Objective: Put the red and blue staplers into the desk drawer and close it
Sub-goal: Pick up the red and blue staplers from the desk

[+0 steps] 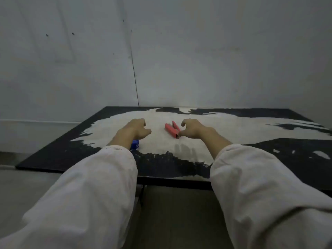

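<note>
The red stapler (pixel 171 129) lies on the desk top (pixel 251 126), its jaws spread apart. My right hand (pixel 193 129) hovers just right of it, fingers curled and apart, thumb tip near the stapler's near end; whether it touches is unclear. The blue stapler (pixel 135 144) sits closer to the front, mostly hidden under my left wrist. My left hand (pixel 135 129) floats above the desk left of the red stapler, fingers loosely bent, holding nothing. No drawer shows in this view.
The desk has a black and cream patterned top and stands against a pale wall (pixel 161 51). A dark frame (pixel 172 183) runs beneath its front edge. Grey floor (pixel 21 186) lies to the left and below.
</note>
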